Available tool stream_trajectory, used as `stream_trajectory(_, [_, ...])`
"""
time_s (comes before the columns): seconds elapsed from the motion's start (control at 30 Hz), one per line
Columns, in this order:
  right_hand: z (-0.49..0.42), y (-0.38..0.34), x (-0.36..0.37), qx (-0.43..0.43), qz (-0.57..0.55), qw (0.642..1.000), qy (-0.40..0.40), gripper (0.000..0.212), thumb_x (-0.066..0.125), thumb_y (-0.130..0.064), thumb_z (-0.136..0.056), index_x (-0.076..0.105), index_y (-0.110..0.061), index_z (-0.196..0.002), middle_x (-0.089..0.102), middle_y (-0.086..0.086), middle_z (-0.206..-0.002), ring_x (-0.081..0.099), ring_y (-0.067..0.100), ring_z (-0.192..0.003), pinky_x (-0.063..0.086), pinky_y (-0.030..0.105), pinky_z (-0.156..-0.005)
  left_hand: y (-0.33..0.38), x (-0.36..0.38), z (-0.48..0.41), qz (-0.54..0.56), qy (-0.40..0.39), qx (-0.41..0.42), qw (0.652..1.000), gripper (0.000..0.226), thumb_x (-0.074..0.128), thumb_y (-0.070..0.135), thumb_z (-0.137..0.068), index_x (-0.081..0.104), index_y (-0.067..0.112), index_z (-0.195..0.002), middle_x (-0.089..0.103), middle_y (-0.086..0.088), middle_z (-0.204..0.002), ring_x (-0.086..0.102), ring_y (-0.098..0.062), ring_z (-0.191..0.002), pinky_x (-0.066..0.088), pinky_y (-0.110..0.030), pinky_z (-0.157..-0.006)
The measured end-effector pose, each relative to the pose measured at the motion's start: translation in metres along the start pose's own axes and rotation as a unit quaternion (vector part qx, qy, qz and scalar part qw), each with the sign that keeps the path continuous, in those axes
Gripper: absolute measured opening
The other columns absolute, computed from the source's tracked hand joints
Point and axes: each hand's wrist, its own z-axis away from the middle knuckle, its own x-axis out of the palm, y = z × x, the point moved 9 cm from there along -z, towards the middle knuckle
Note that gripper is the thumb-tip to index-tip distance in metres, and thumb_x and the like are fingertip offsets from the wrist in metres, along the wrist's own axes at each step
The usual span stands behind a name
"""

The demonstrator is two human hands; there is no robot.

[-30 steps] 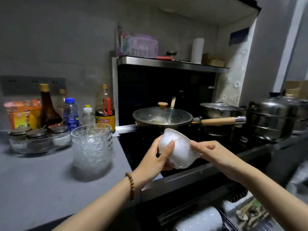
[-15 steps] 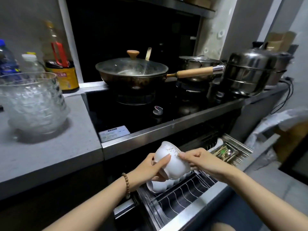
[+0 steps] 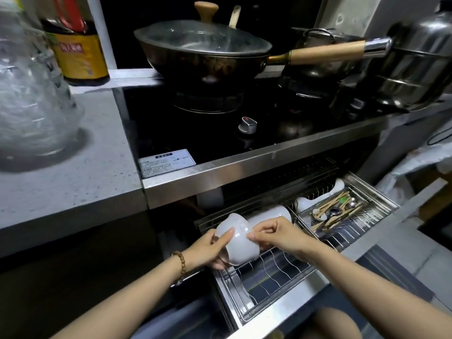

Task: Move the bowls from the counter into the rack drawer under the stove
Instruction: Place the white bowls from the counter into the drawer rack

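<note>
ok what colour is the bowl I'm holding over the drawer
Plain white, in the head view: the bowl is held between the left hand and right hand.

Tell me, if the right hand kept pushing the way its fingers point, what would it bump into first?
The right hand points leftward, its fingertips already on the white bowl; past the bowl lies the left hand, gripping its other side.

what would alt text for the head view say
Both hands, left and right, hold a white bowl tipped on its side over the wire rack of an open drawer under the stove. More white bowls sit behind it, cutlery to the right, and stacked glass bowls wait on the counter.
</note>
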Motion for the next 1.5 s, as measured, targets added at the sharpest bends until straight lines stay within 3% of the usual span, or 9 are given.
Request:
stream_trajectory(0.1, [-0.016,0.017,0.001,0.027,-0.008,1.0,-0.005,0.007,0.069,-0.01,-0.082,0.071,-0.007,-0.076,0.067,-0.002,-0.059,0.057,0.006,-0.054,0.049,0.015,-0.058,-0.011,-0.016,-0.011,-0.02,0.053,0.04,0.998,0.053,0.052,0.05,-0.086,0.046,0.017,-0.128,0.063,0.001,-0.102,0.063,-0.01,-0.063,0.056,-0.025,-0.064])
stream_trajectory(0.17, [-0.028,0.029,0.001,0.039,-0.02,0.999,-0.003,0.009,0.068,-0.008,-0.083,0.07,-0.009,-0.074,0.066,0.0,-0.06,0.057,0.008,-0.056,0.05,0.017,-0.06,-0.018,-0.029,-0.016,-0.096,0.086,0.072,0.989,0.059,0.056,0.054,-0.082,0.047,0.022,-0.131,0.06,0.003,-0.117,0.06,-0.005,-0.079,0.054,-0.026,-0.081])
stream_trajectory(0.27, [-0.046,0.047,0.002,0.06,-0.035,0.998,-0.006,0.006,0.068,-0.009,-0.083,0.072,-0.009,-0.079,0.069,-0.001,-0.062,0.059,0.007,-0.056,0.051,0.018,-0.06,-0.029,-0.036,-0.021,-0.205,0.103,0.105,0.968,0.086,0.05,0.077,-0.068,0.039,0.028,-0.138,0.049,0.005,-0.137,0.049,-0.009,-0.119,0.039,-0.03,-0.106])
stream_trajectory(0.4, [-0.067,0.063,0.009,0.084,-0.045,0.995,-0.021,0.007,0.068,-0.013,-0.083,0.073,-0.01,-0.078,0.065,0.003,-0.064,0.054,0.009,-0.055,0.049,0.018,-0.057,-0.045,-0.035,-0.032,-0.288,0.101,0.114,0.945,0.118,0.031,0.096,-0.05,0.02,0.029,-0.147,0.032,0.006,-0.15,0.031,-0.014,-0.137,0.028,-0.036,-0.114])
stream_trajectory(0.53, [-0.085,0.078,0.01,0.112,-0.037,0.993,-0.015,0.02,0.071,-0.018,-0.082,0.073,-0.001,-0.092,0.06,0.016,-0.084,0.052,0.016,-0.065,0.05,0.019,-0.057,-0.062,-0.028,-0.042,-0.341,0.083,0.11,0.93,0.119,0.026,0.096,-0.05,0.004,0.033,-0.148,0.019,0.008,-0.155,0.018,-0.015,-0.142,0.019,-0.037,-0.117])
stream_trajectory(0.87, [-0.108,0.108,0.017,0.147,-0.049,0.988,0.012,0.008,0.072,-0.015,-0.081,0.074,-0.008,-0.084,0.065,0.004,-0.061,0.054,0.008,-0.05,0.052,0.016,-0.051,-0.072,-0.015,-0.045,-0.398,0.104,0.113,0.905,0.108,0.02,0.09,-0.058,-0.008,0.036,-0.146,0.002,0.012,-0.158,-0.01,-0.011,-0.144,0.0,-0.032,-0.116])
stream_trajectory(1.17, [-0.116,0.111,0.016,0.128,-0.039,0.988,0.071,0.01,0.075,-0.012,-0.078,0.07,-0.006,-0.072,0.058,0.003,-0.049,0.048,0.009,-0.042,0.047,0.016,-0.044,-0.073,-0.012,-0.047,-0.44,0.114,0.096,0.886,0.103,0.007,0.088,-0.057,-0.003,0.038,-0.147,0.008,0.013,-0.156,-0.006,-0.016,-0.145,0.004,-0.036,-0.118])
stream_trajectory(1.33, [-0.12,0.112,0.009,0.103,-0.019,0.989,0.104,0.013,0.078,-0.013,-0.075,0.07,-0.004,-0.069,0.059,0.012,-0.06,0.049,0.018,-0.051,0.046,0.021,-0.051,-0.07,-0.012,-0.05,-0.454,0.112,0.083,0.88,0.104,0.003,0.086,-0.055,0.0,0.038,-0.147,0.014,0.01,-0.155,0.002,-0.019,-0.145,0.007,-0.036,-0.116])
stream_trajectory(1.5, [-0.118,0.109,0.005,0.107,-0.033,0.989,0.094,0.012,0.076,-0.006,-0.075,0.069,-0.006,-0.065,0.061,0.003,-0.046,0.05,0.007,-0.037,0.045,0.015,-0.042,-0.071,-0.012,-0.052,-0.456,0.111,0.072,0.88,0.105,0.003,0.086,-0.055,0.0,0.038,-0.147,0.016,0.008,-0.155,0.004,-0.019,-0.145,0.007,-0.035,-0.115])
